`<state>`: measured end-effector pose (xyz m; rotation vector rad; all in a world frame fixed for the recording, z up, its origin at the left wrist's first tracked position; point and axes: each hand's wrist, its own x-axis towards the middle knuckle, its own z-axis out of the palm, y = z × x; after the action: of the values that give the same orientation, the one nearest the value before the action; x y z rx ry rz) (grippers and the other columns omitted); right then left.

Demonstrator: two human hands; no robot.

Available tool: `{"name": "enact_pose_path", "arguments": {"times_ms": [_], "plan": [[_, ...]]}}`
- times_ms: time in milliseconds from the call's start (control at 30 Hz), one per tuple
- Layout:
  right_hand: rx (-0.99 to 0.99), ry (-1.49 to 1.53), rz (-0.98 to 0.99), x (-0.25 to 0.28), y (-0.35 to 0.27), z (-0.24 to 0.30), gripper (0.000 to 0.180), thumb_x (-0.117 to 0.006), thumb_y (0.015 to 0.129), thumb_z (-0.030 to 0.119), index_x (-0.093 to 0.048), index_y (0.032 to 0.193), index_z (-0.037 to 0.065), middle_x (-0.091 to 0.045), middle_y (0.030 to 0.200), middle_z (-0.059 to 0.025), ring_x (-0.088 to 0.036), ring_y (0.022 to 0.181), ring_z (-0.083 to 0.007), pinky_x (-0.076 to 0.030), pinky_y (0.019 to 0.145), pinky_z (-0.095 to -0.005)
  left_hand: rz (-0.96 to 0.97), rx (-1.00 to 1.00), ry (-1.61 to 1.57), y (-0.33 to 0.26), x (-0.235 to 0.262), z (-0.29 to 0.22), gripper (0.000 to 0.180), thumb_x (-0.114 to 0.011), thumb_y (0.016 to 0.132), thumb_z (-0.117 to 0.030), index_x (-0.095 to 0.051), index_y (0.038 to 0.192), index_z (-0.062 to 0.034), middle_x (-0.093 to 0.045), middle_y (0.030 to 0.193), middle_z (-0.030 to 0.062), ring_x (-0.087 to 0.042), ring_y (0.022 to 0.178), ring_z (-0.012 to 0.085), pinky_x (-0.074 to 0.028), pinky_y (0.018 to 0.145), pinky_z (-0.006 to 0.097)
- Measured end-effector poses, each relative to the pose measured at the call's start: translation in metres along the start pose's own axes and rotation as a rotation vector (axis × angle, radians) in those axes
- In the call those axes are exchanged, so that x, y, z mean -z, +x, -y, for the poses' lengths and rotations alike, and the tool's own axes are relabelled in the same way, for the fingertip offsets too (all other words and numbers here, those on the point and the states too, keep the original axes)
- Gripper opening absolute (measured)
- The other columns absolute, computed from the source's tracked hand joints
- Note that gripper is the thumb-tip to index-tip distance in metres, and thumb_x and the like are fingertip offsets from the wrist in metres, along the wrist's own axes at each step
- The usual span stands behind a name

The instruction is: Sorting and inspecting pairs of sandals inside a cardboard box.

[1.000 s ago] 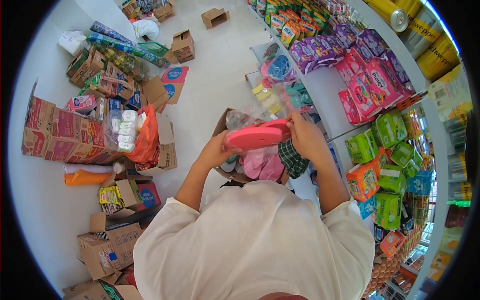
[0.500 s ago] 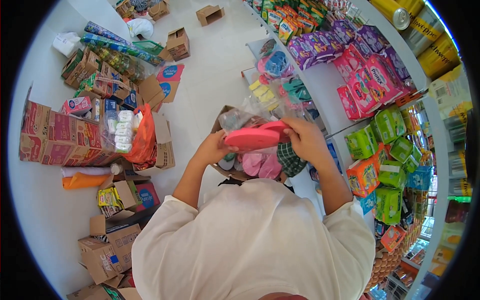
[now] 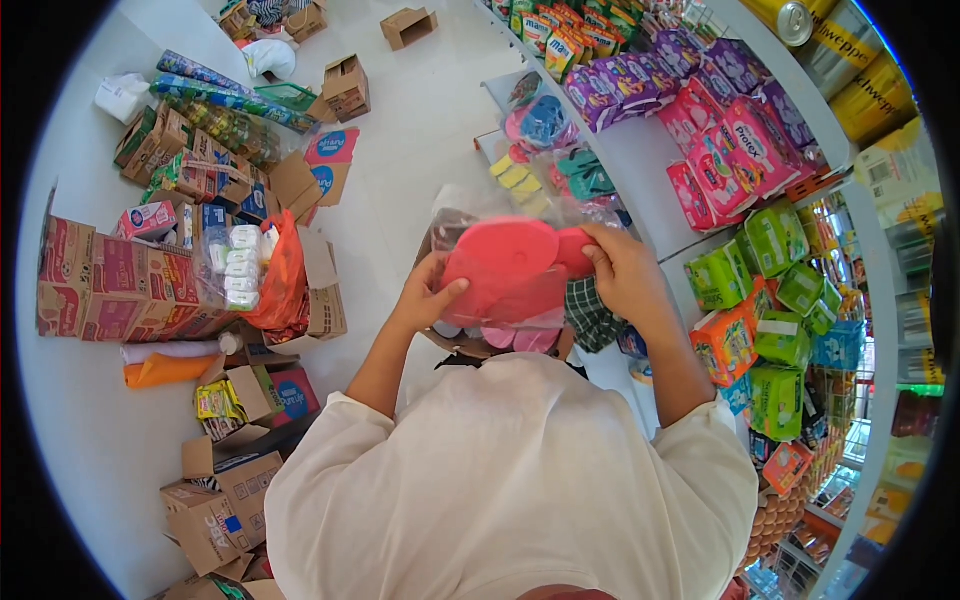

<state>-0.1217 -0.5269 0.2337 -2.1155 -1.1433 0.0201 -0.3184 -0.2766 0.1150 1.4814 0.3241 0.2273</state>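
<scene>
A pair of red slippers (image 3: 505, 265) in a clear plastic bag is held up in front of me, broad faces showing. My left hand (image 3: 428, 293) grips the bag's left edge, thumb on top. My right hand (image 3: 626, 272) pinches the right end, beside a narrower red part. Below the slippers is an open cardboard box (image 3: 470, 348), mostly hidden by them. Pink slippers (image 3: 522, 338) show inside it. Dark green checked cloth (image 3: 592, 318) lies just under my right hand.
Bagged teal slippers (image 3: 588, 175), blue slippers (image 3: 545, 122) and yellow slippers (image 3: 520, 185) lie on the low shelf ahead. Shelves at right carry pink packs (image 3: 735, 165) and green packs (image 3: 778, 400). Cartons (image 3: 120, 285) and an orange plastic bag (image 3: 282, 285) line the left.
The red slippers have tilted from nearly edge-on to showing their broad faces. My right hand has shifted slightly right, and the pink slippers below are more covered.
</scene>
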Motion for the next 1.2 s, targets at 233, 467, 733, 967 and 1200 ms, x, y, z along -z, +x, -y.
{"name": "enact_pose_path", "arguments": {"times_ms": [233,467,733,967,1200], "plan": [[-0.168,0.175,-0.153,0.0,0.004,-0.003,0.025,-0.062,0.092,0.009,-0.064,0.116,0.007,-0.068,0.104,-0.0202,-0.066,0.095,-0.0398,-0.052,0.078,-0.0441,-0.007,-0.135,0.417,0.002,-0.014,-0.027,0.078,-0.093,0.068,-0.022,-0.047,0.128,-0.0042,-0.062,0.119,0.011,-0.058,0.115,0.0198,-0.048,0.098,0.035],[-0.126,0.126,-0.012,0.025,0.014,-0.011,0.024,-0.062,0.09,0.004,-0.066,0.113,0.006,-0.07,0.096,-0.0192,-0.068,0.085,-0.0361,-0.053,0.074,-0.0396,-0.014,0.125,0.242,0.002,-0.033,-0.032,0.088,-0.096,0.059,-0.017,-0.046,0.129,-0.003,-0.061,0.124,0.013,-0.062,0.114,0.0243,-0.051,0.098,0.037],[0.006,0.124,-0.03,0.008,0.012,-0.012,0.024,-0.064,0.09,0.001,-0.066,0.114,0.003,-0.071,0.096,-0.0163,-0.069,0.079,-0.027,-0.052,0.072,-0.0328,0.165,0.138,0.08,0.008,-0.024,-0.024,0.062,-0.086,0.075,-0.008,-0.053,0.127,-0.0004,-0.066,0.116,0.0077,-0.063,0.107,0.0155,-0.052,0.093,0.032],[-0.046,0.248,-0.42,-0.003,0.011,0.004,0.021,-0.071,0.089,0.009,-0.067,0.108,0.002,-0.067,0.109,-0.0119,-0.061,0.07,-0.0211,-0.048,0.064,-0.0303,-0.037,-0.017,-0.088,0.01,-0.032,-0.031,0.045,-0.073,0.086,-0.001,-0.052,0.127,-0.0011,-0.066,0.116,0.0062,-0.063,0.105,0.0126,-0.051,0.093,0.032],[-0.348,0.618,-0.153,-0.02,0.023,-0.053,0.067,-0.082,0.081,0.019,-0.049,0.139,0.007,-0.064,0.122,-0.0109,-0.056,0.069,-0.0056,-0.046,0.063,-0.0206,-0.081,-0.022,-0.165,0.003,-0.001,-0.038,0.046,-0.072,0.085,-0.001,-0.052,0.126,-0.0006,-0.064,0.121,0.0085,-0.061,0.111,0.0159,-0.048,0.099,0.032]]}}
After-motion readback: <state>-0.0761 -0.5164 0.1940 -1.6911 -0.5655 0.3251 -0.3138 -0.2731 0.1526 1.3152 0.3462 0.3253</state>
